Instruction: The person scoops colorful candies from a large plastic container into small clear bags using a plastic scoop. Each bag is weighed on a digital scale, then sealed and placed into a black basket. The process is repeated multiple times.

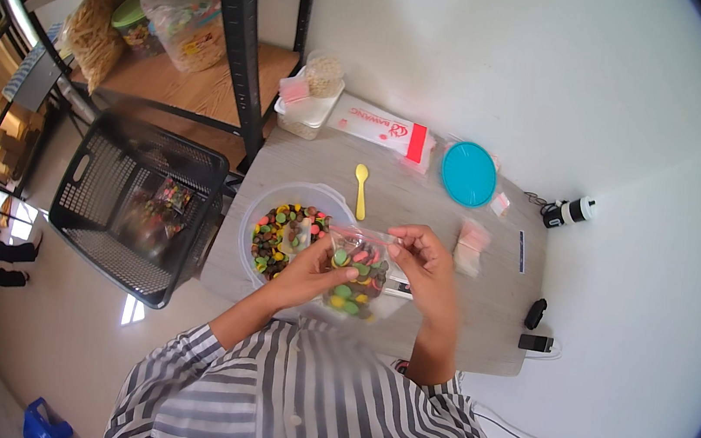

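Between my hands is a clear zip-lock bag (pixel 359 286) filled with green, yellow, pink and brown candies. My left hand (pixel 311 270) grips the bag's left side, its thumb across the front. Fingers of my right hand (pixel 423 261) pinch the right end of the bag's pink zip strip. Behind my left hand stands a round translucent tub (pixel 253 210) of the same coloured candies, with a clear scoop or small cup (pixel 297 233) lying on them. Partly hidden beneath the bag is a flat white device (pixel 400 287), possibly a scale.
A yellow spoon (pixel 361 191), a teal lid (pixel 469 174) and stacks of small bags (pixel 472 247) lie on the table (pixel 488 328). Left of it stands a black plastic basket (pixel 138 212) holding filled bags. Shelves (pixel 270 74) rise behind. Far left, a person's legs (pixel 4 258) show.
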Tool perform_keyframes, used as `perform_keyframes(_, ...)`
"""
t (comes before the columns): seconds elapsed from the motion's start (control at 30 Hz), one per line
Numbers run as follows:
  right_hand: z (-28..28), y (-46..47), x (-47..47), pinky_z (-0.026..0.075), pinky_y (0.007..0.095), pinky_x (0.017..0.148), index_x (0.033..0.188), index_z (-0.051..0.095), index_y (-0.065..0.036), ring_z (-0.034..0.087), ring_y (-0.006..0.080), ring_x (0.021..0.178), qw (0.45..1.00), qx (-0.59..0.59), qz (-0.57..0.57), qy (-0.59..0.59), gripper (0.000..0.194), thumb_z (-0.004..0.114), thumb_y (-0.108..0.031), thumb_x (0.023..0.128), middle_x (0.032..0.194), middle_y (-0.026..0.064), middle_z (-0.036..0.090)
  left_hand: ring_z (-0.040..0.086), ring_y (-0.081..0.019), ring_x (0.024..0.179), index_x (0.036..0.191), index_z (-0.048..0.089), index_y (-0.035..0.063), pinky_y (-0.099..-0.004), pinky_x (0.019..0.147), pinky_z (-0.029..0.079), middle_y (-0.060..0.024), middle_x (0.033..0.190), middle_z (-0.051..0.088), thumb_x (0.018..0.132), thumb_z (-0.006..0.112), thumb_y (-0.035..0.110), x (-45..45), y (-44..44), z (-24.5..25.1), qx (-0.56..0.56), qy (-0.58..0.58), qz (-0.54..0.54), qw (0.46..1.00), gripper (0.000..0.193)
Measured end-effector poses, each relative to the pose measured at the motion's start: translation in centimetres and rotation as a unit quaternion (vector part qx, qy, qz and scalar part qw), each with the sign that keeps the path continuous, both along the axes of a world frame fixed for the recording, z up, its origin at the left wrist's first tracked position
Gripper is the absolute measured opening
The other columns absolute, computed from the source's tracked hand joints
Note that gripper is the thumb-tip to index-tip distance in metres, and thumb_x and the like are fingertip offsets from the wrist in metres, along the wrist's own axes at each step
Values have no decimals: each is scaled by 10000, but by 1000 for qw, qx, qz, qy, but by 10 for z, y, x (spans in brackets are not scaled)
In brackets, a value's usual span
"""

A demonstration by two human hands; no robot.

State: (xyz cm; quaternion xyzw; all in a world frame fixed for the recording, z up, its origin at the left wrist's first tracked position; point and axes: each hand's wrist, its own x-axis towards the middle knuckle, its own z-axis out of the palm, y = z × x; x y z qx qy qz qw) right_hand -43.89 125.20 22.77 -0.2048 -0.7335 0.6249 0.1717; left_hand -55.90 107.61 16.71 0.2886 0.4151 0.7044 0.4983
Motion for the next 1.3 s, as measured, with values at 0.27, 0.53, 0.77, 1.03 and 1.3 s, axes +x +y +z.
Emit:
perform_keyframes(0.27, -62, -11, -36, 520, 280, 721, 1123, 653, -40, 645, 122, 796, 998, 18, 45, -46, 222, 701, -77, 909, 925, 66, 701, 672, -142, 1057, 1381, 502, 43, -311, 867, 584, -52, 1217, 654, 1040, 562, 212, 17, -18, -30, -140, -144, 81, 976, 385)
perform_keyframes(0.53, -72, -10, -44, 522, 291, 742, 1105, 666, -32, 656, 132, 811, 991, 58, 64, -102, 195, 682, -95, 920, 942, 76, 721, 652, -96, 993, 1260, 589, 59, -291, 858, 551, -18, 1131, 671, 1019, 611, 262, 15, -23, -35, -182, -178, 84, 963, 315)
perform_keyframes(0.77, -60, -4, -37, 501, 217, 587, 1081, 662, -44, 627, 91, 845, 995, 30, 51, -81, 166, 685, -98, 926, 934, 19, 668, 620, -82, 1004, 1269, 591, 48, -252, 881, 511, -11, 1152, 654, 1002, 639, 212, 12, -15, -31, -183, -107, 120, 970, 318)
perform_keyframes(1.03, -41, 0, -16, 522, 265, 788, 1012, 636, -19, 643, 128, 902, 996, -20, 25, 86, 84, 645, -1, 930, 987, 41, 646, 571, -140, 1152, 1364, 511, 15, -296, 1025, 439, -44, 1215, 616, 745, 867, 67, -11, -15, -1, -47, 210, 115, 970, 716)
perform_keyframes(1.3, -38, 4, -4, 505, 307, 889, 1056, 627, -4, 628, 161, 1005, 989, 38, 29, 143, 180, 679, 24, 885, 1110, 80, 622, 657, -116, 990, 1325, 603, 45, -282, 919, 493, -62, 1130, 723, 827, 794, 119, -29, -12, 3, -106, 313, 43, 943, 538)
